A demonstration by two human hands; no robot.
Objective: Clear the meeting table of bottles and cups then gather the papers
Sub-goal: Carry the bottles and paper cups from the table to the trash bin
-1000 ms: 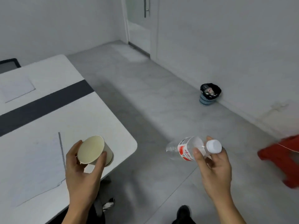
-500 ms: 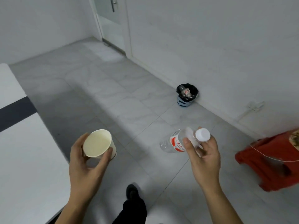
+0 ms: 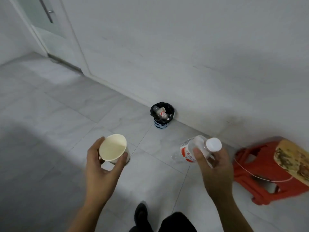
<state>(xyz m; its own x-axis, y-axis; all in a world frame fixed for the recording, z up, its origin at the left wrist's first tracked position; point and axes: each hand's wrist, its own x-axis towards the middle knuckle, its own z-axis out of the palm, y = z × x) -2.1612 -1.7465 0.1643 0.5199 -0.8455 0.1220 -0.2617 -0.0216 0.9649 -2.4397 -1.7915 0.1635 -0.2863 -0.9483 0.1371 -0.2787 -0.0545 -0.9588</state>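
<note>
My left hand (image 3: 102, 171) grips a cream paper cup (image 3: 112, 149) with its open mouth tilted toward me. A clear plastic bottle (image 3: 195, 148) with a red and white label and a white cap lies tilted in my right hand (image 3: 215, 168), fingers curled round its neck end. Both are held over the grey tiled floor. Ahead against the wall stands a small blue bin (image 3: 161, 114) with a black liner, holding cups and a bottle. The meeting table and the papers are out of view.
A red plastic stool (image 3: 260, 171) with a worn yellowish seat top lies at the right by the wall. A glass door (image 3: 45, 22) with a metal handle is at the far left. My shoe (image 3: 141, 215) and dark trouser leg show at the bottom.
The view has swung right, away from the table, which has left the frame. The bin now sits nearer and centred ahead. Both hands still hold the cup and the bottle.
</note>
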